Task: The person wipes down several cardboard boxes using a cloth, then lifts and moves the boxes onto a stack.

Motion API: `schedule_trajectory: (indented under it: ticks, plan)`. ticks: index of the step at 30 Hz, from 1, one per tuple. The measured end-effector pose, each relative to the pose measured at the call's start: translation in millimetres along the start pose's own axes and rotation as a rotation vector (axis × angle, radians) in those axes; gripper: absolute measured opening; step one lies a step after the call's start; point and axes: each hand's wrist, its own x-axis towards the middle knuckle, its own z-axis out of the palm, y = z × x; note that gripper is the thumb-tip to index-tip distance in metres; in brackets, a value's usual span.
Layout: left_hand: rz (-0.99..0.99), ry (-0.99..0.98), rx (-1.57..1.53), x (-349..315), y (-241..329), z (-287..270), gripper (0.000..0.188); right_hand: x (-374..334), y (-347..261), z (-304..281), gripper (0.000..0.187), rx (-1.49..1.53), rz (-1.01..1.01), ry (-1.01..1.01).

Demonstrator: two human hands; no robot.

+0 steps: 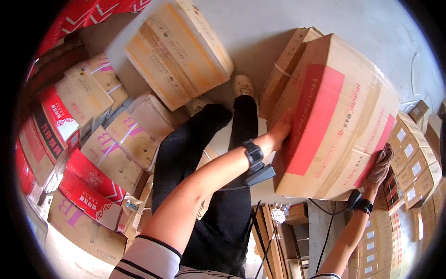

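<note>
A large brown cardboard box (344,121) with red printed panels is tilted between my two hands at the right. My left hand (281,127) is bare and presses against its left side, with the fingers partly hidden there. On the right side, my right hand (381,165), in a brown knitted glove, grips the box near its lower right edge. Another flat brown carton (284,69) stands upright just behind the held box, with a pale strap around it. The underside of the held box is out of sight.
A tall taped carton (179,53) stands ahead of my feet. Stacked cartons (104,156) and red boxes (88,197) fill the left. More small cartons (411,160) are stacked at the right. Wooden boards (274,232) and thin black cables lie below. Grey floor (274,18) shows ahead.
</note>
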Motion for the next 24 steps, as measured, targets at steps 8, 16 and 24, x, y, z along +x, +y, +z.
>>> schedule_trajectory:
  ticks: [8, 16, 24]
  plan:
    - [0.281, 0.460, 0.421, 27, -15, 20, 0.059, -3, 43, 32, 0.040, 0.227, -0.063, -0.119]
    - [0.361, 0.312, 0.937, 8, -10, -5, 0.046, -22, 70, 26, 0.046, 1.547, 0.846, -0.174]
    - [0.144, 0.167, 1.512, -63, 7, -74, 0.031, 27, 7, -15, 0.042, 1.190, 0.716, -0.008]
